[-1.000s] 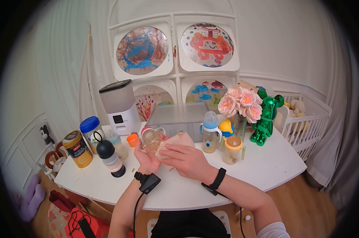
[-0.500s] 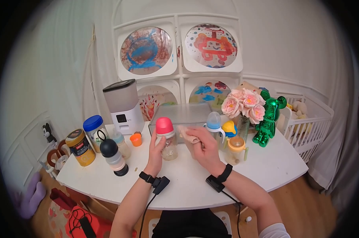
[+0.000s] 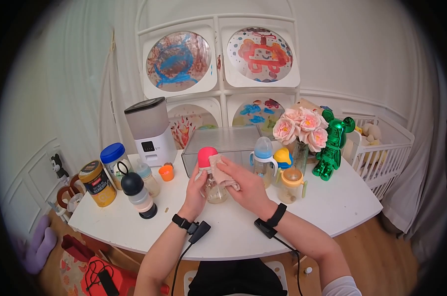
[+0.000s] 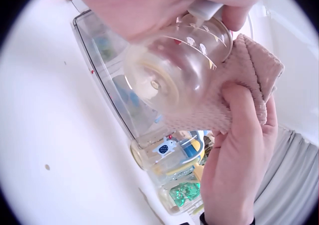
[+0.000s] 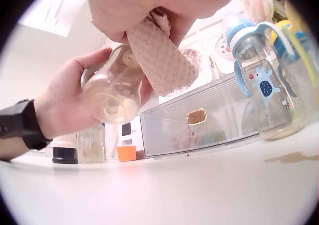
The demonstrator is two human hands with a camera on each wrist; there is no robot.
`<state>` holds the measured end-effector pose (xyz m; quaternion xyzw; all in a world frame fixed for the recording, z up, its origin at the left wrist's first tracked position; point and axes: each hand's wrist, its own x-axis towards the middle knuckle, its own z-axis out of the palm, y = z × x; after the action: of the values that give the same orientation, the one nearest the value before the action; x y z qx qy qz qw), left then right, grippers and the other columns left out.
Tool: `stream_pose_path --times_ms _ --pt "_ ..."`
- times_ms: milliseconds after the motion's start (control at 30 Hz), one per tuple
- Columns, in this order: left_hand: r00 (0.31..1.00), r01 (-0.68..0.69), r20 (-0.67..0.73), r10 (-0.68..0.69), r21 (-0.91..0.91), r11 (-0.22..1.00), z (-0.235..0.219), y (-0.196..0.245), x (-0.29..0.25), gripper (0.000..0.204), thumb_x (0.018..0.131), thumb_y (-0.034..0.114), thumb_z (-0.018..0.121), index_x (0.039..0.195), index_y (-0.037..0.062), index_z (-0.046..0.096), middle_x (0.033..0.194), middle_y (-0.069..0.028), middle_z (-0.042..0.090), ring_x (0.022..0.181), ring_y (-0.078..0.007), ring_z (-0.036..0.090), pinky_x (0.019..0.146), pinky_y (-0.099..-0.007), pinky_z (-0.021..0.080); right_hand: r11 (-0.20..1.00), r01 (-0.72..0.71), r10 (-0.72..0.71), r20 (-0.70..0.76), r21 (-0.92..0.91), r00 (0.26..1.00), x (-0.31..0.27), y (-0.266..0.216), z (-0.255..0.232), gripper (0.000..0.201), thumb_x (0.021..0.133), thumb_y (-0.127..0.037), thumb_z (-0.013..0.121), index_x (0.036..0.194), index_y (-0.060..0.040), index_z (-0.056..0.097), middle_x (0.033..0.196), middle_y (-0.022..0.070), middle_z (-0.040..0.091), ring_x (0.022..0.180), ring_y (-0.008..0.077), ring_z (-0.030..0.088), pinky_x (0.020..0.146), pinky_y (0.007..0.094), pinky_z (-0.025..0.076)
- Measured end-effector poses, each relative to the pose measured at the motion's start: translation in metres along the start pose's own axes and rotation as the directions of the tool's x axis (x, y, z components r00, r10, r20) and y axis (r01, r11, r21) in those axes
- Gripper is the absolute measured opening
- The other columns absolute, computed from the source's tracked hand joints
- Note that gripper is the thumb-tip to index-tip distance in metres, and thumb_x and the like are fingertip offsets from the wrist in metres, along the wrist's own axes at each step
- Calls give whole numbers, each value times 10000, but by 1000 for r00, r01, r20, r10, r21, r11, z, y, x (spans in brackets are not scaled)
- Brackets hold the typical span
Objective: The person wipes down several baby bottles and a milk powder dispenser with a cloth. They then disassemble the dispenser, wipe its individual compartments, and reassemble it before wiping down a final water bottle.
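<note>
A clear bottle (image 3: 216, 193) with a pink-red cap (image 3: 206, 157) stands upright in the head view, gripped at its left side and handle by my left hand (image 3: 195, 195). My right hand (image 3: 249, 186) holds a folded pink cloth (image 3: 222, 173) against the bottle's upper right side. In the left wrist view the cloth (image 4: 209, 103) lies along the bottle (image 4: 172, 70), whose base faces the camera. The right wrist view has the bottle's bottom (image 5: 113, 108) above the tabletop, with the cloth (image 5: 162, 60) hanging from my right hand.
A clear lidded box (image 3: 223, 143) stands behind the hands. Right are a blue-topped bottle (image 3: 264, 160), a yellow-topped bottle (image 3: 288, 187), flowers (image 3: 302, 127) and a green bear figure (image 3: 332, 148). Left are an orange cup (image 3: 166, 172), a black-topped bottle (image 3: 137, 195) and a tin (image 3: 98, 185).
The bottle has gone from tilted to upright. My right hand moved off it with the cloth, then came back left, and the cloth now touches the cap and upper side.
</note>
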<state>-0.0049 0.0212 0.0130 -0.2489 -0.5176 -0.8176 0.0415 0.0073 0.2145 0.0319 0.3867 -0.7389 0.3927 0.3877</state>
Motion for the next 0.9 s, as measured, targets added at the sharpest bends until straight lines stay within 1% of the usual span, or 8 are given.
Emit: stream_pose_path --times_ms 100,167,233,433,500,633,733,900 --pt "998 -46 -48 44 -30 998 -6 -3 4 466 1118 376 489 1489 94 501 1485 -58 578 1368 -225 560 1187 -387 404 986 111 -104 59 -126 993 -2 -1 2 653 803 -27 779 1423 -178 638 1512 105 611 1268 310 675 974 374 594" --pt "990 47 -112 -88 -327 944 -13 -4 5 440 1125 378 499 1477 115 500 1428 -59 605 1352 -207 559 1182 -382 410 976 143 -127 102 -164 987 -5 -2 4 681 777 -34 787 1421 -198 635 1508 81 614 1285 282 666 950 360 606" --pt "980 56 -158 -122 -370 927 -13 1 4 421 1123 410 497 1409 104 534 1386 -70 621 1344 -222 561 1187 -389 407 947 238 -205 166 -217 965 -6 -5 5 641 783 -53 790 1390 -204 648 1485 68 628 1267 269 677 883 356 624" --pt "910 -88 -400 -112 -448 890 -10 0 4 466 1122 423 476 1392 48 534 1361 -116 628 1327 -264 566 1210 -404 394 967 130 -73 250 -221 965 -10 -11 3 637 786 -58 791 1388 -206 648 1491 74 619 1302 264 653 821 363 638" --pt "874 -105 -443 -199 -573 813 -11 -1 4 508 1127 437 427 1424 36 520 1401 -155 617 1355 -301 553 1227 -426 380 965 158 -106 240 -211 965 -9 -12 3 620 798 -54 779 1386 -207 654 1496 78 615 1314 266 644 844 358 636" --pt "917 -48 -341 -207 -609 792 -27 -8 3 586 1120 486 385 1464 25 497 1461 -191 590 1387 -332 538 1234 -451 370 895 332 -279 207 -300 938 -4 -8 8 588 800 -53 764 1356 -233 700 1491 50 629 1320 254 643 921 339 616" --pt "963 -80 -255 -92 -592 802 -43 -18 9 667 1108 537 345 1544 40 432 1565 -204 511 1451 -362 483 1245 -494 355 847 423 -357 247 -322 901 0 -12 4 543 802 -40 729 1306 -243 726 1478 39 638 1349 238 623 965 336 602" --pt "942 -62 -300 -148 -591 804 -27 1 4 690 1103 560 334 1534 32 443 1487 -218 573 1406 -369 527 1232 -499 373 854 401 -330 251 -331 910 -2 -21 4 462 801 -91 721 1233 -249 756 1443 21 660 1296 230 651 934 341 603"
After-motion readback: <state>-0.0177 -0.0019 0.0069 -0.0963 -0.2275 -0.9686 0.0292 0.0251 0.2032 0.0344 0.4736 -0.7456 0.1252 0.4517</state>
